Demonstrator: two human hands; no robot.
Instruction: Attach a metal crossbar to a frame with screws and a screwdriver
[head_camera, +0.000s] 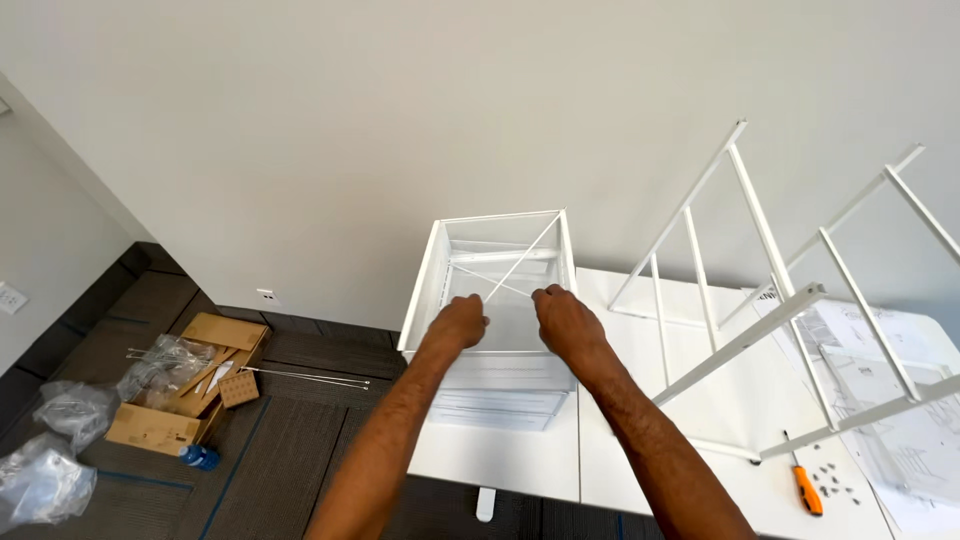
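Hidden: fingertips of both hands curl out of view, grip on cross-wires unclear | left hand (458, 322), right hand (565, 315) on white mesh frame (500, 300) | frame: open box, thin diagonal rods, on white table (520, 460) at 12 o'clock | orange screwdriver (806, 488) at 4 o'clock

You get bright, even, soft light with faint shadows; the view is sharp, though straight lines bow near the edges.

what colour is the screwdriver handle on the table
Orange, with a black tip; the screwdriver lies on the white table, clearest in the head view.
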